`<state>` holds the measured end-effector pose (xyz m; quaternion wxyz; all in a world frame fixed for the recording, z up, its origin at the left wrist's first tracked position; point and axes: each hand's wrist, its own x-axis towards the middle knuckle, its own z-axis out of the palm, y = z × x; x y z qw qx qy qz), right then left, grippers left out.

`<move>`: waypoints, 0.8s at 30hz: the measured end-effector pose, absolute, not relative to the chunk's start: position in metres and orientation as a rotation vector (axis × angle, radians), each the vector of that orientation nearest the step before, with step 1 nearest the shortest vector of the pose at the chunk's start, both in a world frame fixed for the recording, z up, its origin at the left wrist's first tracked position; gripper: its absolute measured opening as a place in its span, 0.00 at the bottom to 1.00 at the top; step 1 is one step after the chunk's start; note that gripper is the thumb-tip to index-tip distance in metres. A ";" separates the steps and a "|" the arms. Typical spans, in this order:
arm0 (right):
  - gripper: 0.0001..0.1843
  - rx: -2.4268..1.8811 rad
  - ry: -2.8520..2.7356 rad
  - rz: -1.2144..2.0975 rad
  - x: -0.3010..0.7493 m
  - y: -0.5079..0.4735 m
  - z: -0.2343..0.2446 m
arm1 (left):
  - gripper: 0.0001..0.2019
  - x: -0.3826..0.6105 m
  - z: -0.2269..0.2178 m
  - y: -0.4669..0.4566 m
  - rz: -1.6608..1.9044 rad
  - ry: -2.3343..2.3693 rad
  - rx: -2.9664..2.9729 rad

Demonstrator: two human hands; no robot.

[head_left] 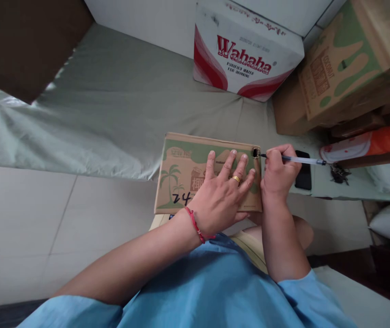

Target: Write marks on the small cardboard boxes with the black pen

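A brown and green printed cardboard box (177, 171) lies in front of me, with a palm tree and a handwritten "24" on its upper face. My left hand (224, 189) rests flat on that face, fingers spread, a gold ring on one finger and a red cord at the wrist. At the box's right edge, my right hand (280, 171) is closed around a pen (302, 160). The pen's tip points at a small dark hole (255, 152) near the far right corner; whether it touches the rim I cannot tell.
Behind the box stands a white and red Wahaha water carton (245, 59). A larger coconut carton (338, 68) is at the back right. A black phone (303, 171) and keys (339, 174) lie right of my right hand. Pale green cloth (113, 105) covers the surface.
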<state>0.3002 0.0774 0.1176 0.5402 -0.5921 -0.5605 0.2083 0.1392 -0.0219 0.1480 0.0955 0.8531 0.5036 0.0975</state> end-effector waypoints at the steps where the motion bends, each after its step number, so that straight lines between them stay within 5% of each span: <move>1: 0.08 -1.405 -1.329 0.491 0.300 0.076 0.118 | 0.51 0.139 0.148 -0.022 0.292 1.491 2.529; 24: 0.08 -1.406 -1.319 0.352 0.298 0.073 0.125 | 0.49 0.139 0.151 -0.022 0.270 1.485 2.517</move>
